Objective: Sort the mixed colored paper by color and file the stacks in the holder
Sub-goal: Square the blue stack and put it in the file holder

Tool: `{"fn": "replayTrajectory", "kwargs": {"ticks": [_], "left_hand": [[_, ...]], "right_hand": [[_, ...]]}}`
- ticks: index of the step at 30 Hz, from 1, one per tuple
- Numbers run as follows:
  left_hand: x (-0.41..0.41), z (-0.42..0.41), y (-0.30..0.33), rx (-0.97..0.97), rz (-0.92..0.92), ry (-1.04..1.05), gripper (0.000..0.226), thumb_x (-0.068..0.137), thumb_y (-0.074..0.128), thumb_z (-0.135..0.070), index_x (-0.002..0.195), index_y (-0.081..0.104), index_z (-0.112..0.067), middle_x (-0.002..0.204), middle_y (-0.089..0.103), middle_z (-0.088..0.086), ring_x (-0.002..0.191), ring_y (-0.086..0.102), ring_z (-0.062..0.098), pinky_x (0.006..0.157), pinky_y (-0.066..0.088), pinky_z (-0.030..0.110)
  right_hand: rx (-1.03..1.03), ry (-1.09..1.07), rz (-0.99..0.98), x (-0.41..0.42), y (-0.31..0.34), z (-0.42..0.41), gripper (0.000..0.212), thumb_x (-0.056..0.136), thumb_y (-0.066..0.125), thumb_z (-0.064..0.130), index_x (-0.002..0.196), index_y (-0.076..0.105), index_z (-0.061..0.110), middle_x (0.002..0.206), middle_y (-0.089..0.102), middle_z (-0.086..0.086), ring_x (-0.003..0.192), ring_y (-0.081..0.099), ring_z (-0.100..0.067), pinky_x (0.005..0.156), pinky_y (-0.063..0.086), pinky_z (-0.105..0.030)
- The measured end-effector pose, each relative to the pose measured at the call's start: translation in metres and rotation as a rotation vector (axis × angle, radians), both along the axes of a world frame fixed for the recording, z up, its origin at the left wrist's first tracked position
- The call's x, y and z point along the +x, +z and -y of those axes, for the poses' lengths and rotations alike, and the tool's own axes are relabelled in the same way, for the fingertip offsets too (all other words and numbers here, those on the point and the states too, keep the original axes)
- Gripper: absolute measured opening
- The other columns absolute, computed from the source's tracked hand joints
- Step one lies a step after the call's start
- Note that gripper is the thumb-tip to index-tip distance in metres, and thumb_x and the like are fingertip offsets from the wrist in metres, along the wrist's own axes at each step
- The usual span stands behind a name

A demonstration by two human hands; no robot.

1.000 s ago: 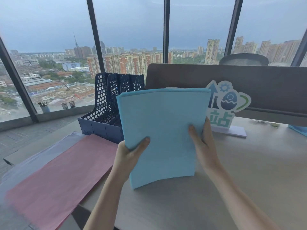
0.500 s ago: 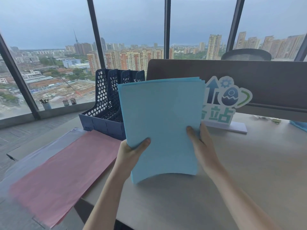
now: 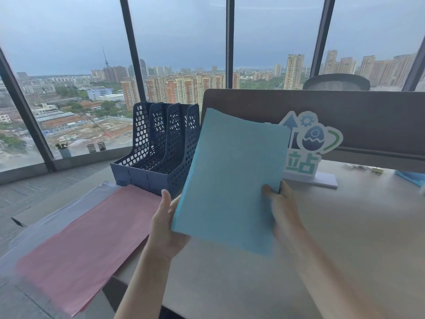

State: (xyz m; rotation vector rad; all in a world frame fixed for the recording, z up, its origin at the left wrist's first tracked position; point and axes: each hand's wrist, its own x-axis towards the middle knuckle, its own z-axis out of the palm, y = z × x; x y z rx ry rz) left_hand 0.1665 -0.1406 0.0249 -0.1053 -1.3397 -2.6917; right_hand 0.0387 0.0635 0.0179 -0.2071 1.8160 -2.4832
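The pale desk (image 3: 345, 238) carries a dark blue file holder (image 3: 158, 155), a pink paper stack (image 3: 87, 247) over lilac sheets (image 3: 69, 208), and a sign stand (image 3: 308, 157).

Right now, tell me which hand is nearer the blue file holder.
Left. The left hand grips the blue paper stack just in front of the file holder; the right hand holds the stack's far edge, farther right.

Tall windows (image 3: 174, 42) with dark slanted frames (image 3: 132, 49) fill the far wall, looking out on an overcast sky and a city of apartment towers. The light is grey and even. A pale desk (image 3: 345, 226) runs up to a dark partition panel (image 3: 345, 116); the mesh back of a chair (image 3: 336, 82) shows above it. Grey floor (image 3: 34, 194) lies to the left, with small pots (image 3: 92, 148) on the sill.
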Motion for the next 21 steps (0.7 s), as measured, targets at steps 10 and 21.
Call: {"fn": "replayTrajectory", "kwargs": {"ticks": [10, 21], "left_hand": [[-0.024, -0.061, -0.005, 0.024, 0.069, 0.423, 0.030, 0.092, 0.064, -0.008, 0.122, 0.064, -0.007, 0.121, 0.069, 0.014, 0.112, 0.065, 0.036, 0.097, 0.051, 0.054], [-0.013, 0.022, 0.006, -0.441, 0.010, 0.393, 0.026, 0.086, 0.064, 0.001, 0.111, 0.069, -0.003, 0.107, 0.075, 0.011, 0.094, 0.071, 0.025, 0.078, 0.058, 0.036]], "right_hand": [[-0.423, -0.018, 0.142, 0.027, -0.014, 0.024, 0.038, 0.093, 0.052, -0.004, 0.127, 0.059, 0.012, 0.118, 0.071, -0.004, 0.103, 0.067, -0.021, 0.087, 0.053, -0.036], [0.106, 0.267, -0.113, -0.036, 0.007, -0.067, 0.042, 0.088, 0.068, 0.012, 0.129, 0.062, 0.008, 0.121, 0.072, -0.011, 0.108, 0.070, -0.031, 0.090, 0.059, -0.043]]}}
